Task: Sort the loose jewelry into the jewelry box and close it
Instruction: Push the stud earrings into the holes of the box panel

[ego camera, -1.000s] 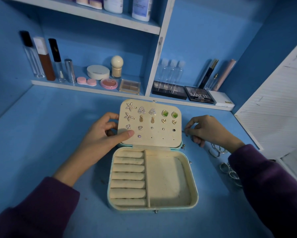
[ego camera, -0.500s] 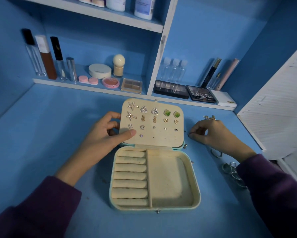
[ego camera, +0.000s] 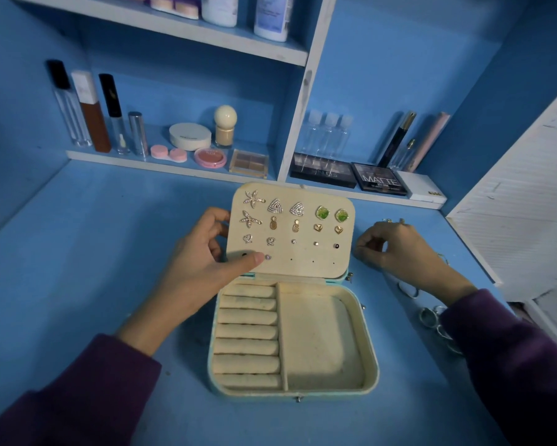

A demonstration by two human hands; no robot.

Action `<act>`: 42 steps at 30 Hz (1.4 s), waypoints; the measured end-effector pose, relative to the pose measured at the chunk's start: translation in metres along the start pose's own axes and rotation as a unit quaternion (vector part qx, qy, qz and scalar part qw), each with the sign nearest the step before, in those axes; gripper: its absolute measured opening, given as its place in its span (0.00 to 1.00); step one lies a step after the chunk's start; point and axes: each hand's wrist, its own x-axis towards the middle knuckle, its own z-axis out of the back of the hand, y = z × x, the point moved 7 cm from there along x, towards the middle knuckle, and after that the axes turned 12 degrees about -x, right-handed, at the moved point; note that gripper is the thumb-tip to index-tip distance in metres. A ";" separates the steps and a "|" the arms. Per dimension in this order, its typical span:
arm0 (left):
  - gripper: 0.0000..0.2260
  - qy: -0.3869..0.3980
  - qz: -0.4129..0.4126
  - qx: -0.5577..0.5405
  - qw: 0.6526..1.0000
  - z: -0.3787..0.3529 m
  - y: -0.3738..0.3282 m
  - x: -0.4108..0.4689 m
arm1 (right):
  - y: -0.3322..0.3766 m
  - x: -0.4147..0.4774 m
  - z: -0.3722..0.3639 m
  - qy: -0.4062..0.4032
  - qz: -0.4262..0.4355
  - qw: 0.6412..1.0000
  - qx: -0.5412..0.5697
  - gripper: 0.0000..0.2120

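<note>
Right hand (ego camera: 399, 252) has dropped beside the jewelry box (ego camera: 372, 358), grip narrow, contents unclear; left hand (ego camera: 200, 262) holds the lid (ego camera: 303, 267).

The rectangular jewelry box (ego camera: 370, 355) is lined in cream and edged in teal; two square stud earrings (ego camera: 323, 213) are coloured green; the flat table (ego camera: 93, 252) is painted blue.

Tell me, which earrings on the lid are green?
The square pair in the top right corner of the lid; none of the other earrings there is green.

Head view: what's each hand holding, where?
Left hand grips the lid at its lower-left edge. Right hand: fingers pinched, contents cannot be told.
</note>
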 end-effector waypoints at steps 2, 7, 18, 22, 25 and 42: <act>0.23 -0.001 -0.007 0.032 0.999 -0.001 -0.003 -0.002 | 0.000 0.001 0.005 -0.007 -0.008 1.000 0.020 0.05; 0.24 -0.016 -0.044 0.101 0.994 -0.003 -0.012 -0.007 | 0.004 0.008 0.017 -0.012 -0.022 0.997 0.067 0.09; 0.16 0.005 -0.247 0.246 0.937 -0.008 -0.035 -0.019 | 0.066 0.032 0.024 0.129 0.006 0.938 0.323 0.05; 0.10 0.083 -0.360 0.265 0.891 -0.014 -0.043 -0.031 | 0.101 0.028 0.007 0.206 0.077 0.926 0.306 0.03; 0.06 0.096 -0.370 0.282 0.880 -0.014 -0.045 -0.032 | 0.119 0.020 0.001 0.233 0.107 0.918 0.304 0.03; 0.03 0.132 -0.362 0.306 0.871 -0.019 -0.048 -0.034 | 0.136 0.011 -0.009 0.286 0.129 0.907 0.282 0.03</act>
